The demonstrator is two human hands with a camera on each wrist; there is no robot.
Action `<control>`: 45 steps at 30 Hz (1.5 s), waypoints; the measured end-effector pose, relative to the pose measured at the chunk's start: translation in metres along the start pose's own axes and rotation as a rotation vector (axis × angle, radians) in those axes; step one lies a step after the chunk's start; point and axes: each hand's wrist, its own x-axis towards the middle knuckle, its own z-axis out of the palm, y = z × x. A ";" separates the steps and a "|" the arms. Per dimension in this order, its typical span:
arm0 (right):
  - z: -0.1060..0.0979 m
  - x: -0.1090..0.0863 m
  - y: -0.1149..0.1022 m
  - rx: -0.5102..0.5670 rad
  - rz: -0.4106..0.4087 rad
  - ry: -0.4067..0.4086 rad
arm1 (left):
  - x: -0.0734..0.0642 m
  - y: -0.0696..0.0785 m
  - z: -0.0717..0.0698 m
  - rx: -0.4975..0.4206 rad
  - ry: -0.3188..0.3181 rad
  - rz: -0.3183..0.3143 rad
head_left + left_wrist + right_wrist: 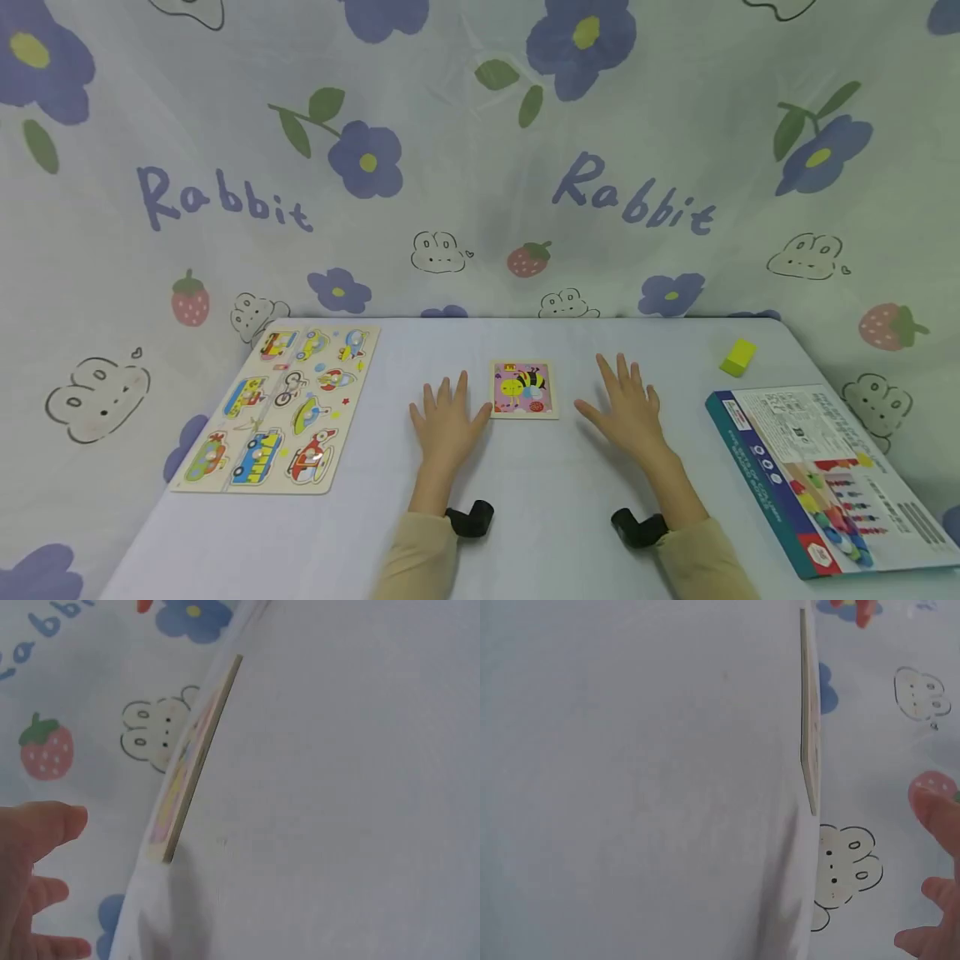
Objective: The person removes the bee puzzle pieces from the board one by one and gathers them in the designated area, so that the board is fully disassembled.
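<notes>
A small square bee puzzle (523,389) in a pale wooden frame lies flat on the white table between the two hands. Just to its left is my left hand (447,425), fingers spread and holding nothing, its thumb overlapping the puzzle's lower left edge in the head view. To the right, my right hand (624,414) is spread too, with nothing in it and a gap between its thumb and the puzzle. Both wrist views catch the puzzle edge-on, as a thin board (196,769) in the left one, with spread fingers (941,817) showing in the right one.
On the left lies a wooden vehicle puzzle board (277,408) with several pieces in it. A yellow block (738,357) sits at the back right, behind a large flat toy box (825,479). A printed curtain (465,167) hangs behind the table.
</notes>
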 end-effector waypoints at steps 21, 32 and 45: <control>0.024 0.024 -0.023 0.471 0.052 0.040 | 0.003 0.024 0.031 -0.153 0.104 -0.010; 0.033 0.034 -0.034 0.488 0.050 0.040 | 0.006 0.025 0.041 -0.153 0.152 0.064; 0.046 0.052 -0.055 0.450 0.102 -0.014 | 0.006 0.022 0.050 -0.090 0.150 0.098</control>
